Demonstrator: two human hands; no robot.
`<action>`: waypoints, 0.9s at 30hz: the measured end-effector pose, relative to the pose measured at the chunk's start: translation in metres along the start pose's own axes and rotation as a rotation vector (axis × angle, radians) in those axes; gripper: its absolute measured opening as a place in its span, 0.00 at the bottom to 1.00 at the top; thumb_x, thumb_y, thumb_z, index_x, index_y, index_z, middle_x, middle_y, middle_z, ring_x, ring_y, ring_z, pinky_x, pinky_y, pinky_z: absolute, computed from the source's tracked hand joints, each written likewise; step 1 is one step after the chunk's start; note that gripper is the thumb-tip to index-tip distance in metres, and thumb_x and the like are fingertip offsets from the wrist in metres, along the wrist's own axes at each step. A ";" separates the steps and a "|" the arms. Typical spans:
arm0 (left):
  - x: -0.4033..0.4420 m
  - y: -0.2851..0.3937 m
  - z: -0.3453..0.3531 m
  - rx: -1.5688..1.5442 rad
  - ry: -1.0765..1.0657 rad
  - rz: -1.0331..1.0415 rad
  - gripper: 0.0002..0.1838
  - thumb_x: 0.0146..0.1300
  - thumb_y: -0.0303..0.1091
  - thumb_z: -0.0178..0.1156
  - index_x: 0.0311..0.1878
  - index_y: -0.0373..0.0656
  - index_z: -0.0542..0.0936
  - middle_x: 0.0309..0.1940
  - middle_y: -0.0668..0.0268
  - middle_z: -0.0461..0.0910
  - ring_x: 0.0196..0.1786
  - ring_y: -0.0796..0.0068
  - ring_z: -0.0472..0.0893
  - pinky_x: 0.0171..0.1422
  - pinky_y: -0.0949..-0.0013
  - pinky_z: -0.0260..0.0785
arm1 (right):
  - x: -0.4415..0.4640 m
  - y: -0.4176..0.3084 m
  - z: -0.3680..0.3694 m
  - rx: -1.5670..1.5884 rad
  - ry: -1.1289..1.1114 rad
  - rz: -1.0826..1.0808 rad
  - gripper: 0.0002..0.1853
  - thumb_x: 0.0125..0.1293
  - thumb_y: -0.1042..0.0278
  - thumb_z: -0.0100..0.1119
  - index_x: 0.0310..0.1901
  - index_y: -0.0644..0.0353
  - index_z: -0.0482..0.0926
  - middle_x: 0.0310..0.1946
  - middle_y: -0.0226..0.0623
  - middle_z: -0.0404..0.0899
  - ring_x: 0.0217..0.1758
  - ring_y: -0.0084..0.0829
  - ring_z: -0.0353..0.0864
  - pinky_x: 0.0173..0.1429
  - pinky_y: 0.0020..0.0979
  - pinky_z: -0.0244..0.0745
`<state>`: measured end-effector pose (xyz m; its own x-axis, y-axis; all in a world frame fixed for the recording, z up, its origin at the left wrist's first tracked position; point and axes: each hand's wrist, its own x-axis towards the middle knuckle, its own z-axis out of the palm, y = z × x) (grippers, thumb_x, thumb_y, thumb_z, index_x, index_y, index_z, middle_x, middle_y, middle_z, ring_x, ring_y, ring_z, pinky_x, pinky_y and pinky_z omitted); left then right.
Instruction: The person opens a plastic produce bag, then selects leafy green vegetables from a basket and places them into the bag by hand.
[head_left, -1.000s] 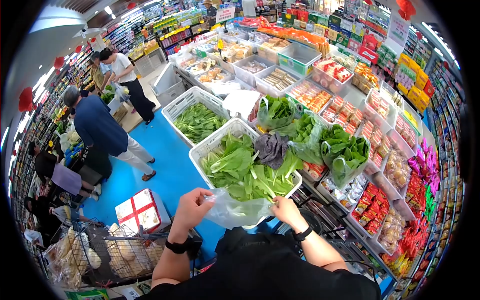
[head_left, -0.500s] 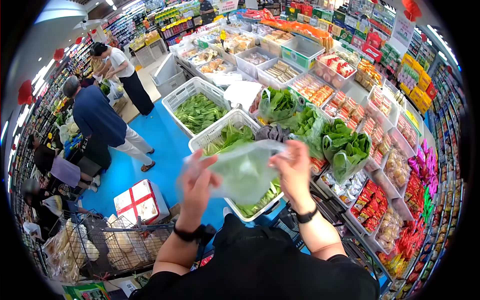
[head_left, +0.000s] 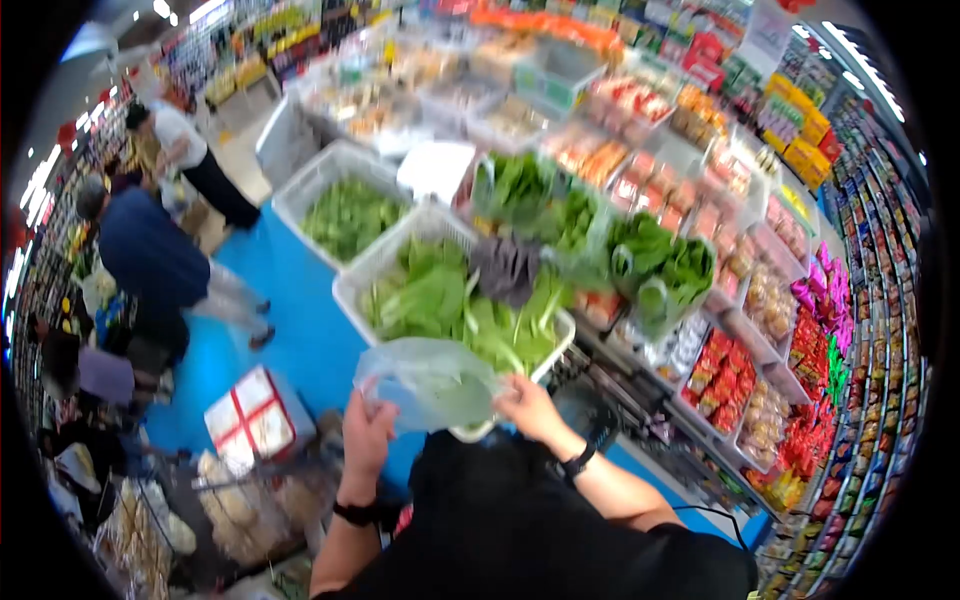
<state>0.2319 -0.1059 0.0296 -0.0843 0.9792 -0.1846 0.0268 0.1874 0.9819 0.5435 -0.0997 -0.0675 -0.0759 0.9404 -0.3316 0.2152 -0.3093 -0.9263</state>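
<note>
Bag: film blurred, mouth shape unclear.
Crate: nr side partly hidden bhd bag.
Greens: some leaves covered by bag.
Back trays: contents smeared, can't ID.
Sign: txt blurred, top cut off.
R shelf packs: labels too sm. to read.
Bagged goods: blurred, kind unclear.
Black shirt: btm cut off.
</note>
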 end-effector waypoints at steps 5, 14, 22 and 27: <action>0.007 0.031 -0.026 0.019 0.166 0.014 0.30 0.77 0.27 0.58 0.81 0.40 0.67 0.40 0.65 0.83 0.28 0.87 0.70 0.30 0.81 0.62 | 0.011 0.008 0.000 -0.019 -0.137 -0.075 0.25 0.70 0.60 0.72 0.62 0.66 0.79 0.44 0.38 0.91 0.46 0.26 0.89 0.51 0.31 0.83; -0.005 0.034 -0.094 0.577 0.294 -0.174 0.32 0.73 0.33 0.65 0.78 0.43 0.73 0.42 0.62 0.87 0.36 0.78 0.82 0.40 0.72 0.77 | 0.076 0.041 -0.010 -0.182 -0.058 0.013 0.19 0.70 0.61 0.72 0.54 0.67 0.83 0.35 0.32 0.86 0.37 0.24 0.83 0.44 0.29 0.78; 0.028 0.031 -0.108 0.752 0.154 -0.120 0.29 0.70 0.34 0.66 0.73 0.41 0.76 0.37 0.54 0.88 0.33 0.67 0.85 0.41 0.62 0.76 | 0.114 0.080 0.028 -0.318 0.230 0.184 0.15 0.64 0.63 0.71 0.47 0.65 0.87 0.38 0.44 0.89 0.44 0.39 0.90 0.51 0.36 0.83; 0.054 0.022 -0.130 0.752 0.070 -0.119 0.28 0.70 0.33 0.67 0.72 0.40 0.77 0.35 0.56 0.88 0.29 0.67 0.84 0.38 0.63 0.76 | 0.139 0.115 0.042 -0.753 0.401 -0.154 0.17 0.65 0.73 0.61 0.55 0.70 0.81 0.43 0.64 0.87 0.51 0.64 0.86 0.58 0.52 0.83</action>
<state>0.0989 -0.0593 0.0469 -0.1908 0.9466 -0.2597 0.6823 0.3182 0.6582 0.5170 -0.0102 -0.2281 0.1612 0.9869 0.0067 0.8289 -0.1317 -0.5437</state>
